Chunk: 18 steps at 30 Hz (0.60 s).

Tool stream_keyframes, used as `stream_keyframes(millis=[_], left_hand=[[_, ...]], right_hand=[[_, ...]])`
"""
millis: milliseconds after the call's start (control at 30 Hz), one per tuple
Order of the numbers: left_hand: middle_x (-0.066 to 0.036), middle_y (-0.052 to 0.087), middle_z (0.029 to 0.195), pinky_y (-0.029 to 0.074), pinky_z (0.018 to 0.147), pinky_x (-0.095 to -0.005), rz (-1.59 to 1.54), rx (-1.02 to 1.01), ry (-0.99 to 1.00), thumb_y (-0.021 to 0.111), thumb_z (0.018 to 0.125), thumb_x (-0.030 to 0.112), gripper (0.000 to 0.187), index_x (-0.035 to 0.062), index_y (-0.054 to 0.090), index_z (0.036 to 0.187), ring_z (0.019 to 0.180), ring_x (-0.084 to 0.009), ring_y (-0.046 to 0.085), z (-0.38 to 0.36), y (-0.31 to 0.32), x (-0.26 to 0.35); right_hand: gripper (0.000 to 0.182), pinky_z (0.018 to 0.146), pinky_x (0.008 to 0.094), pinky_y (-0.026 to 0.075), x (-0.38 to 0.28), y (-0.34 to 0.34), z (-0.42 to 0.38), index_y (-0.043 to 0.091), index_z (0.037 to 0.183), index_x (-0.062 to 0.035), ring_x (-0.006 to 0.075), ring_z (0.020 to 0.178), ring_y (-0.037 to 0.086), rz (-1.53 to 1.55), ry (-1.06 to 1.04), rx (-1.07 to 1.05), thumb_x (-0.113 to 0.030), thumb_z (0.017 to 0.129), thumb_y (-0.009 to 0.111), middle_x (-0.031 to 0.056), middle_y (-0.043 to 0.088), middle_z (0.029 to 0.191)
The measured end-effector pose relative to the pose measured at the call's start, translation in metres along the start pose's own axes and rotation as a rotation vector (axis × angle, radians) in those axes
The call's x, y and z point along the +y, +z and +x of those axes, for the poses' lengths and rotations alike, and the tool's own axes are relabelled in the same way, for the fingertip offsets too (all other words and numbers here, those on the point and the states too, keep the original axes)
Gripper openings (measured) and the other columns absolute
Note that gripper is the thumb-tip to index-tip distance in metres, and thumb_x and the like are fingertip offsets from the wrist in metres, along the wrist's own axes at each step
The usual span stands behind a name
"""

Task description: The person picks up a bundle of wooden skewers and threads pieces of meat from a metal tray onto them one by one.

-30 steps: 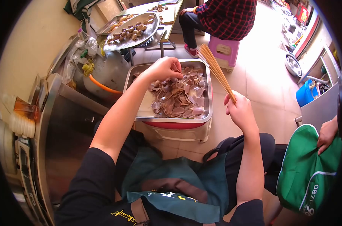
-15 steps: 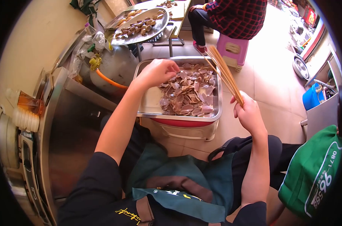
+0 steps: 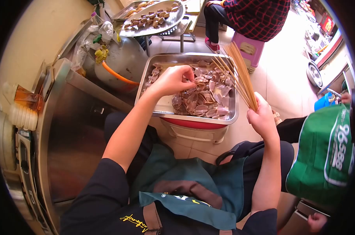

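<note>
My left hand [image 3: 175, 80] is over the metal tray [image 3: 153, 113], its fingers and thumb pinched together at the edge of a heap of thin, brownish-pink meat slices [image 3: 201, 102]. A meat slice shows at the fingertips, partly covered by them. Held upright to the tray's right, a bundle of thin bamboo skewers [image 3: 242, 70] fans out from my right hand [image 3: 262, 117], which is wrapped round its lower end. Several skewers lean left across the tray's right rim. A few more slices lie along the tray's left side.
The tray rests on a stool [image 3: 193, 132]. Behind it stand a gas cylinder [image 3: 124, 64] with an orange hose and a perforated platter [image 3: 177, 17] of skewered pieces. One person sits on a pink stool [image 3: 254, 53]; another, in a green apron [image 3: 318, 152], is close on my right.
My left hand has moved right and down onto the slices, its fingers closing. My right hand still grips the skewers. The person in green has come closer, with a hand now showing low right.
</note>
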<state>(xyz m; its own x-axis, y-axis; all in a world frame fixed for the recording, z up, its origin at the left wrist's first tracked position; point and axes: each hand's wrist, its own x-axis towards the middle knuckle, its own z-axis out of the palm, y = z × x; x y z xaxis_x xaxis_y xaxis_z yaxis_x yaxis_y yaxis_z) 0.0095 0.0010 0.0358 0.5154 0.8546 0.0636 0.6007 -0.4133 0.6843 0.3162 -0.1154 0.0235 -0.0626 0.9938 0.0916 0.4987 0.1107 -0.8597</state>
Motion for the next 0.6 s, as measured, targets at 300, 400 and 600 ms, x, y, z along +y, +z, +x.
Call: stream_keyframes(millis=[300, 400, 600], left_hand=[[-0.005, 0.068, 0.085, 0.049, 0.068, -0.0226, -0.506, -0.047, -0.094, 0.073, 0.081, 0.008, 0.017, 0.0033, 0.060, 0.091, 0.079, -0.0073, 0.063, -0.010, -0.011, -0.015], [-0.006, 0.069, 0.088, 0.049, 0.069, -0.0224, -0.483, -0.001, -0.066, 0.072, 0.081, 0.006, 0.017, 0.0026, 0.062, 0.095, 0.082, -0.0082, 0.065, -0.014, -0.014, -0.006], [-0.007, 0.070, 0.091, 0.054, 0.076, -0.0243, -0.574, 0.030, -0.022, 0.072, 0.080, 0.004, 0.024, -0.0004, 0.066, 0.103, 0.084, -0.0099, 0.066, -0.018, -0.014, -0.003]], right_hand=[[0.032, 0.067, 0.0266, 0.045, -0.008, 0.016, -0.010, 0.057, 0.105, 0.0028, 0.0114, 0.074, 0.050, 0.246, 0.121, 0.035, 0.002, 0.075, 0.047, 0.0044, 0.056, 0.079], [0.025, 0.060, 0.0238, 0.042, -0.015, 0.027, -0.019, 0.056, 0.100, 0.0004, 0.0082, 0.067, 0.048, 0.323, 0.172, 0.007, 0.004, 0.076, 0.048, 0.0006, 0.052, 0.075], [0.023, 0.050, 0.0213, 0.037, -0.032, 0.044, -0.027, 0.051, 0.099, -0.0020, 0.0057, 0.058, 0.048, 0.581, 0.320, -0.072, 0.007, 0.078, 0.048, -0.0007, 0.051, 0.073]])
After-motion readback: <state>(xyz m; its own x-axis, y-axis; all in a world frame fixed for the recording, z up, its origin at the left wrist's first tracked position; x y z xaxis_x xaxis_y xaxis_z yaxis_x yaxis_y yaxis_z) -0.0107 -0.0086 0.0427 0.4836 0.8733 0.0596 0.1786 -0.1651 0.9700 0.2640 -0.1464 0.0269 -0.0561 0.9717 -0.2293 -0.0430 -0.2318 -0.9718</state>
